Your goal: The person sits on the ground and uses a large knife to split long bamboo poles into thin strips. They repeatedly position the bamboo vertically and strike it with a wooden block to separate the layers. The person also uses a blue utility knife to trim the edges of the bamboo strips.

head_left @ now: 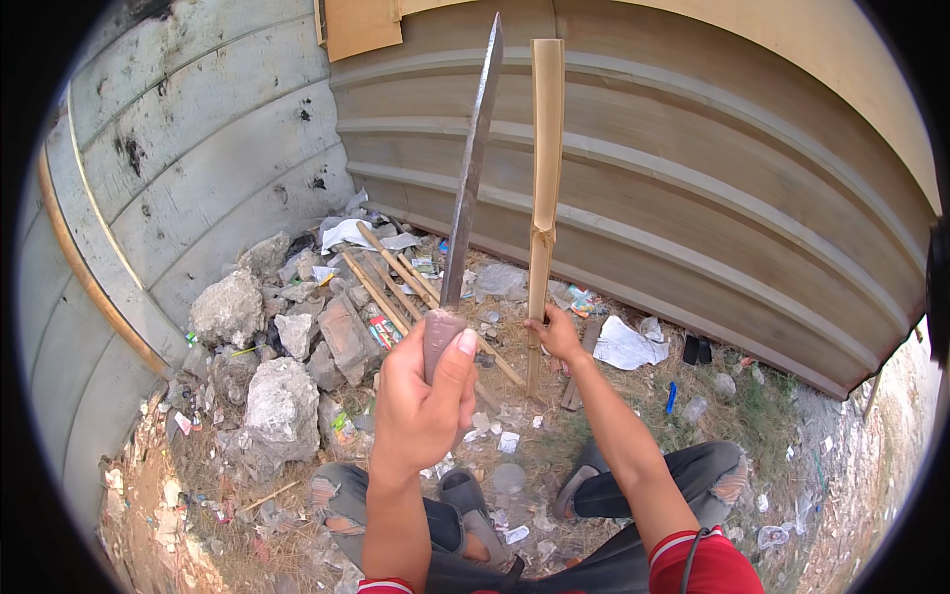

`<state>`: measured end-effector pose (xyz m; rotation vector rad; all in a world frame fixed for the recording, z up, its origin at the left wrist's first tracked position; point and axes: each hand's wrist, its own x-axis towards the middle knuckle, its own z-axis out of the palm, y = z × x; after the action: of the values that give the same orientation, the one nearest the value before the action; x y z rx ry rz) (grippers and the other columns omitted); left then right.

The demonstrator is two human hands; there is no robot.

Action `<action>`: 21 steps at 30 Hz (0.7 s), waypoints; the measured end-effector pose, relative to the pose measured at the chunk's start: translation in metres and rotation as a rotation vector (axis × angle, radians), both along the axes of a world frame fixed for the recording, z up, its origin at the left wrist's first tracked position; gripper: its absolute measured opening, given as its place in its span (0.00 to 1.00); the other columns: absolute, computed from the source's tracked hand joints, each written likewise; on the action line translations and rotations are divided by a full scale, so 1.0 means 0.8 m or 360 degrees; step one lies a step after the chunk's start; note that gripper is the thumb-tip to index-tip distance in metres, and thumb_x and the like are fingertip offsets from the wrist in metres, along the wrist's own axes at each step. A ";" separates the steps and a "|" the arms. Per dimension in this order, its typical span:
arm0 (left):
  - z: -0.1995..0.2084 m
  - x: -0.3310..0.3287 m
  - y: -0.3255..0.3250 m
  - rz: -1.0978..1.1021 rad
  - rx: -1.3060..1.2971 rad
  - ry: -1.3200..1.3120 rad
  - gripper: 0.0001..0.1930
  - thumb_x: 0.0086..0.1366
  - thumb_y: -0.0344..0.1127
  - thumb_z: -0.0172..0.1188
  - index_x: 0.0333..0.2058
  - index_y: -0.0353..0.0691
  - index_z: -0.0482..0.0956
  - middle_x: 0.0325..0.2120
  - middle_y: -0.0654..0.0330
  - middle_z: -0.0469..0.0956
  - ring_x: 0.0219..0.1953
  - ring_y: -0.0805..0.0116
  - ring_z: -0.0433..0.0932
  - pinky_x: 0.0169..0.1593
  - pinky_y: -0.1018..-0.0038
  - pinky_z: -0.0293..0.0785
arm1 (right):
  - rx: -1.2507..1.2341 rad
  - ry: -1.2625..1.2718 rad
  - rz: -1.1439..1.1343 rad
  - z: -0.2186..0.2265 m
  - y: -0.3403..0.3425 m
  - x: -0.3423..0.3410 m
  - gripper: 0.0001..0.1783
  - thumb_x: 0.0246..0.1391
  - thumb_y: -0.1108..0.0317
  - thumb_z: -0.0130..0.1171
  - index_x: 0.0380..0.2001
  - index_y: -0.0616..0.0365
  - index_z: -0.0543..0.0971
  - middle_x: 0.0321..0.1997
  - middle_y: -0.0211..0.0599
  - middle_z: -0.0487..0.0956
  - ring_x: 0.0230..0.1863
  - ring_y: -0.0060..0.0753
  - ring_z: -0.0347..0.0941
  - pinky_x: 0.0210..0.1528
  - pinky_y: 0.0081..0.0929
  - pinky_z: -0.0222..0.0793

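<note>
My left hand point(421, 406) is closed around the brownish handle of a long machete point(467, 198). Its narrow dark blade points upward, tilting slightly right toward the tip. To the right of it stands a split bamboo pole point(547, 139), nearly upright, its hollow inner side showing along the upper part and a rough node at mid-length. My right hand point(558, 333) grips the pole low down, below that node. Blade and bamboo are apart. The pole's lower end reaches down near the littered ground, between my feet and the wall.
Concrete rubble point(282, 406) and a brick point(346, 339) are heaped at left. Several bamboo sticks point(381, 292) lie behind my left hand. A ribbed metal wall point(712, 198) closes the far side, a pale panel wall point(218, 129) the left. Litter, including white paper point(630, 345), covers the dry grass.
</note>
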<state>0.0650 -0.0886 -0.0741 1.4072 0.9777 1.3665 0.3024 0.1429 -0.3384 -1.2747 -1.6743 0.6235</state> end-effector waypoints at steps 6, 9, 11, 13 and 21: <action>0.036 0.036 0.023 0.0168 0.0387 0.0231 0.16 0.75 0.43 0.57 0.36 0.34 0.76 0.19 0.63 0.73 0.19 0.75 0.72 0.25 0.73 0.67 | -0.0017 0.0025 0.0009 0.002 -0.002 -0.008 0.14 0.58 0.67 0.69 0.46 0.61 0.82 0.38 0.44 0.86 0.37 0.36 0.81 0.45 0.35 0.75; 0.052 0.043 0.027 0.0111 0.0412 0.0202 0.14 0.76 0.44 0.56 0.37 0.37 0.74 0.16 0.71 0.69 0.15 0.82 0.67 0.19 0.79 0.62 | 0.0160 0.0101 0.0075 -0.004 0.015 -0.010 0.13 0.58 0.67 0.69 0.44 0.61 0.83 0.35 0.43 0.86 0.35 0.35 0.80 0.43 0.35 0.75; 0.059 0.044 0.026 0.0126 0.0451 0.0219 0.14 0.76 0.44 0.56 0.37 0.37 0.74 0.16 0.70 0.69 0.15 0.82 0.67 0.20 0.79 0.62 | 0.0094 0.0134 0.0066 -0.006 0.023 -0.007 0.12 0.58 0.67 0.69 0.43 0.61 0.83 0.34 0.43 0.86 0.34 0.35 0.80 0.42 0.36 0.75; 0.062 0.045 0.023 0.0146 0.0455 0.0247 0.14 0.76 0.44 0.57 0.37 0.37 0.75 0.16 0.70 0.70 0.15 0.82 0.68 0.20 0.78 0.62 | 0.0166 0.0084 0.0038 -0.006 0.025 -0.014 0.12 0.57 0.67 0.69 0.42 0.61 0.83 0.32 0.42 0.85 0.33 0.35 0.80 0.40 0.36 0.75; 0.068 0.059 0.017 0.0236 0.0338 0.0428 0.16 0.75 0.45 0.58 0.38 0.34 0.78 0.20 0.65 0.75 0.21 0.79 0.70 0.27 0.76 0.67 | 0.0018 0.0091 0.0040 -0.035 0.027 -0.012 0.12 0.56 0.68 0.70 0.41 0.61 0.83 0.31 0.44 0.85 0.32 0.38 0.79 0.41 0.37 0.74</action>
<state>0.1119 -0.0749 -0.0199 1.7412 1.1558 1.4477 0.2930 0.1645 -0.3663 -1.2186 -1.6471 0.6588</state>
